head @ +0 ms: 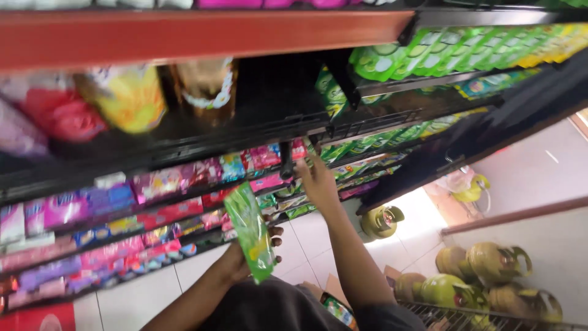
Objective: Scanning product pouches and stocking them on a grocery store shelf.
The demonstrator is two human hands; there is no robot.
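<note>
Pink and purple sachet packs (92,205) fill the shelf (184,144) at nine o'clock. The left hand (242,260) grips a green packet (252,230) at centre. At one o'clock, the right hand (318,181), fingers spread open, touches green sachets (361,147).

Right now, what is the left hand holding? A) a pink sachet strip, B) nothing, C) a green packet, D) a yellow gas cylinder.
C: the left hand grips a green packet held upright in front of the shelves, while the right hand reaches up to the shelf of packets and holds nothing visible.
</note>
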